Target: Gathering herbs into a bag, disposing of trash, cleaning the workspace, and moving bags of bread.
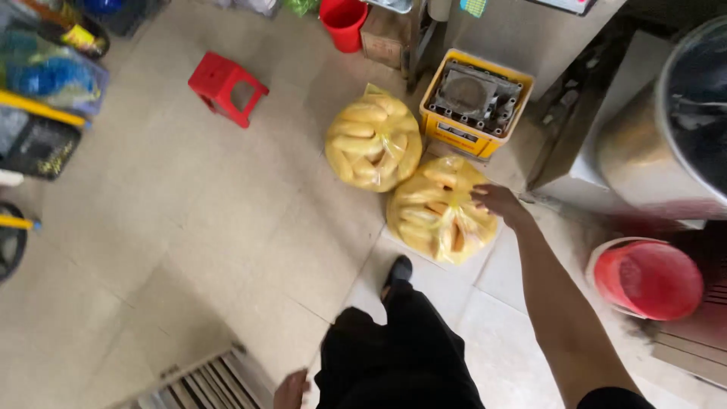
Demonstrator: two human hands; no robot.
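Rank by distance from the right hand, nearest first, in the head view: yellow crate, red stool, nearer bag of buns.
1. Nearer bag: under the right hand, seemingly touching.
2. Yellow crate: just beyond, by the counter.
3. Red stool: far left on the floor.

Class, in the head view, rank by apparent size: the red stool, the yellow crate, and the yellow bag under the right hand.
1. yellow bag at the right hand
2. yellow crate, only slightly smaller, so this ranking is unsure
3. red stool
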